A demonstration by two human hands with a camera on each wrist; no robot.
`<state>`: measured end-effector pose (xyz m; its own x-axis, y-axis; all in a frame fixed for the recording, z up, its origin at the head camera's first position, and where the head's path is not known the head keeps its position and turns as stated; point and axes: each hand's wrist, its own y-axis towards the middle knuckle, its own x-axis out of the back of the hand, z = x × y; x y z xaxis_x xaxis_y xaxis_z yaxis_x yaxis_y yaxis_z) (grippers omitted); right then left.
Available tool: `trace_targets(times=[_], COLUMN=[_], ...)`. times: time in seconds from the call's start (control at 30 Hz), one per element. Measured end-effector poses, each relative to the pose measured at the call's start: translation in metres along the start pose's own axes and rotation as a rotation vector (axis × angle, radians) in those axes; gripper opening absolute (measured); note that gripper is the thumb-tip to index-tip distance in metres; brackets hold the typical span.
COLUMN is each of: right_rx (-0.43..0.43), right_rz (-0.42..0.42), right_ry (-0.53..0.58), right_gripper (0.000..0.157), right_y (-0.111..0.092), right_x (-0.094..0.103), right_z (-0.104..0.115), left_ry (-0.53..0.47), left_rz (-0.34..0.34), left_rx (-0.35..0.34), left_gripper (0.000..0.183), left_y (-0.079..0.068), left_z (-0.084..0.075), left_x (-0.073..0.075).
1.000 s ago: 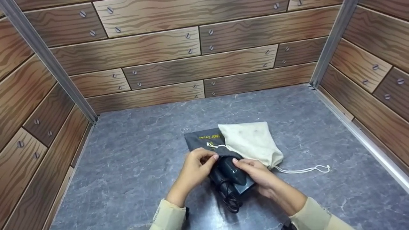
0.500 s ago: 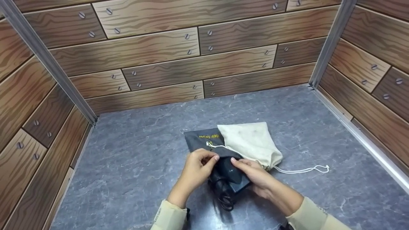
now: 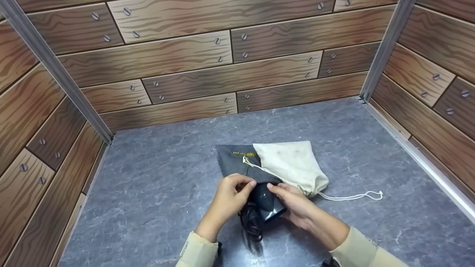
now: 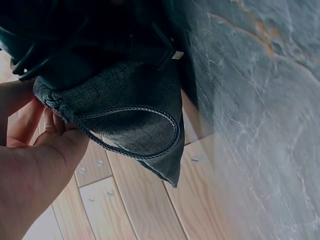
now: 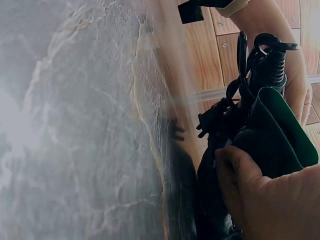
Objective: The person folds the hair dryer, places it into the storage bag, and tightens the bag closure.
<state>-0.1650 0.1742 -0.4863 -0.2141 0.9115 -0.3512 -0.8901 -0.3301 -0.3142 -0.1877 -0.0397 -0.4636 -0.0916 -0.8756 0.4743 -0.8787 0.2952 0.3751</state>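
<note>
A dark green hair dryer (image 3: 264,198) sits partly inside a dark grey drawstring pouch (image 3: 237,163) with yellow lettering. My left hand (image 3: 232,194) pinches the pouch's mouth between thumb and fingers; in the left wrist view its drawstring (image 4: 170,125) hangs in a loop. From the other side, my right hand (image 3: 297,202) grips the dryer, thumb on top. The dryer's flared nozzle (image 5: 280,135) faces outward in the right wrist view. Its coiled black cord (image 3: 251,224) hangs towards me, and the plug (image 5: 212,120) shows beside it. The dryer's far part is hidden in the pouch.
A cream drawstring bag (image 3: 289,163) lies just right of the pouch and overlaps it. One of its white cords (image 3: 356,196) trails right, another across the grey pouch. The grey marbled tabletop (image 3: 156,185) is bounded by wood-patterned panels (image 3: 185,74).
The hair dryer and its cord have shifted left and away from me, the dryer a little deeper into the pouch. The pouch's far end has slid slightly away. Both hands keep their holds.
</note>
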Motion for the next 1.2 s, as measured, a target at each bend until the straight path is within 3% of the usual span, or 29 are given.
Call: trace_targets(times=[0.4, 0.63, 0.9, 0.97, 1.2], right_rx=[0.026, 0.059, 0.104, 0.124, 0.148], right_rz=[-0.005, -0.108, -0.063, -0.032, 0.032], right_ry=[0.023, 0.036, 0.125, 0.138, 0.105], right_gripper=[0.06, 0.049, 0.02, 0.026, 0.08], right_y=[0.001, 0.004, 0.001, 0.001, -0.002], right_x=[-0.005, -0.011, -0.011, -0.011, -0.007], right_z=[0.009, 0.006, 0.007, 0.008, 0.006], left_ry=[-0.047, -0.077, -0.101, -0.111, -0.162], left_rz=[0.0, 0.04, -0.017, -0.036, -0.107], left_rx=[-0.008, -0.014, -0.008, -0.014, -0.048], left_gripper=[0.009, 0.011, 0.009, 0.009, 0.008], left_y=[0.002, -0.003, -0.004, -0.004, -0.004], left_z=[-0.011, -0.012, -0.007, -0.006, -0.007], left_x=[0.006, 0.005, 0.004, 0.003, 0.002])
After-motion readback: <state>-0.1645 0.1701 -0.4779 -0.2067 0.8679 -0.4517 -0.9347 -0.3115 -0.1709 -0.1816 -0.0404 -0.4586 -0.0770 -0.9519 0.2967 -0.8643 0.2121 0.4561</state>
